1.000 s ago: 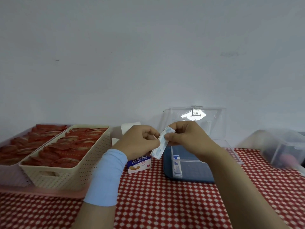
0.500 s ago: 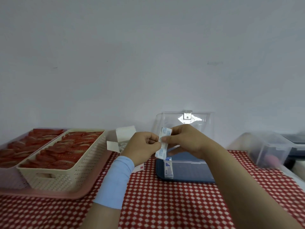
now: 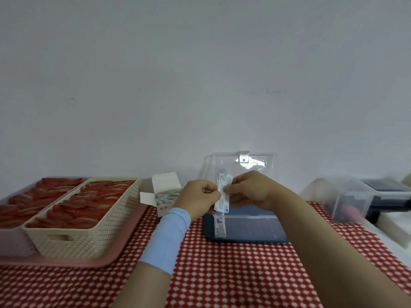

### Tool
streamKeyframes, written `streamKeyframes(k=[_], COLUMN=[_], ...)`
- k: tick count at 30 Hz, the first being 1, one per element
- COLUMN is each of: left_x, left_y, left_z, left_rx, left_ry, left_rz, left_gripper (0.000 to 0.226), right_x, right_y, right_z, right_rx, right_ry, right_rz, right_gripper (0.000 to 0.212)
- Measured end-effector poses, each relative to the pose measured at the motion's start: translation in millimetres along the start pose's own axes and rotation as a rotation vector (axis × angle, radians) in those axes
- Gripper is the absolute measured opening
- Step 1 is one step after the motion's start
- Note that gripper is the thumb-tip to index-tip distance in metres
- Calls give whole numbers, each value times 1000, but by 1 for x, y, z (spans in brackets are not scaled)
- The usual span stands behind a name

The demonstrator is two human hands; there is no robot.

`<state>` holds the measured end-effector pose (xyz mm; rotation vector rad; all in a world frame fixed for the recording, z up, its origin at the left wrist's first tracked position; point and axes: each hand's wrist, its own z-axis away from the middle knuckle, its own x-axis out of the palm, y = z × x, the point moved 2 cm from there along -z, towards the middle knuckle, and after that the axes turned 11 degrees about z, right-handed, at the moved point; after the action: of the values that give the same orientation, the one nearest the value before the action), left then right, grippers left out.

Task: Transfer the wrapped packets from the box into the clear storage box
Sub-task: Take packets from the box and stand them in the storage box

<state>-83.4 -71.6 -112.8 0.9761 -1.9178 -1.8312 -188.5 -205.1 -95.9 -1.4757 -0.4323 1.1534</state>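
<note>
Wrapped packets (image 3: 223,192) are pinched between left hand (image 3: 199,200) and right hand (image 3: 250,192).

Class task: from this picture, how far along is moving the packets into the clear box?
Done: one packet stands in the open clear storage box. In hand: left hand and right hand pinch a small stack of packets above it. Left: more packets in the open carton.

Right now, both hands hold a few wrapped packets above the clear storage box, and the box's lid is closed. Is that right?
Not quite: the head view shows the lid raised open behind the hands, not closed. The rest stands: the left hand and right hand both pinch the wrapped packets above the clear storage box.
</note>
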Motion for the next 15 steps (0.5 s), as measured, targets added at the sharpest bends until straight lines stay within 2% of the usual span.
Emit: streamKeyframes(k=[4,6,10,13,15], left_x=[-9,-13,-5,-1,6], left_y=[-8,-14,-29,-36,-40], left_z=[-4,-4,-9,-17,-20], left_rx=[51,9,-206,-225,-234], left_ry=[47,34,-157,-141,-216], left_rz=[-282,-368,-496,-501,-477], left_gripper=[15,25,26,20,14], right_x=[-11,-15,-4,5,10], right_y=[10,20,37,37,36], right_z=[-12,-20,-38,-47,-51], right_rx=[39,96,232,318,396], right_ry=[140,195,87,16,-50], right_rz=[133,261,572,743,755], right_gripper=[13,10,9,13,13])
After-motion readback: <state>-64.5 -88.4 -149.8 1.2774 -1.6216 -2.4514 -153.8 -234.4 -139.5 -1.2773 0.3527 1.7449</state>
